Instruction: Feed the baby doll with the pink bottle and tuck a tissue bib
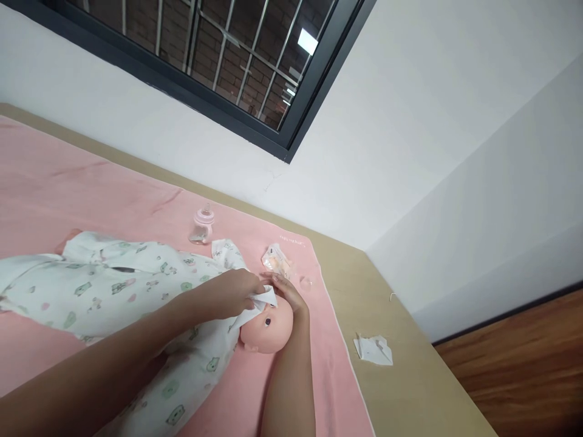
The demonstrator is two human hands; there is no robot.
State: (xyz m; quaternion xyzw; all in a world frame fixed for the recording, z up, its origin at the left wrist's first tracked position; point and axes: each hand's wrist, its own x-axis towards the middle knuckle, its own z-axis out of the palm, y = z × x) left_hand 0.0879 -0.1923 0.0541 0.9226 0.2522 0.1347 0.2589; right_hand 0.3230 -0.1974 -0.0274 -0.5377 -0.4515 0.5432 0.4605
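Note:
A baby doll (pixel 262 334) in white clothes printed with green and pink figures lies on its back on a pink mat (pixel 328 376). My left hand (pixel 234 292) pinches a white wipe (pixel 264 298) against the doll's face, over its mouth area. One dark eye of the doll shows; the rest of its face is partly covered. Around the crown and far side of the doll's head, my right hand (pixel 288 292) is curved, its fingers reaching toward the wipe.
Beyond the doll stands a baby bottle (pixel 202 224) with a pink collar. A small clear packet (pixel 276 260) and a clear pacifier-like piece (pixel 305 282) lie past its head. On the wooden surface (pixel 410 388) sits a crumpled white wipe (pixel 373 350). A white wall and barred window (pixel 255 60) rise behind.

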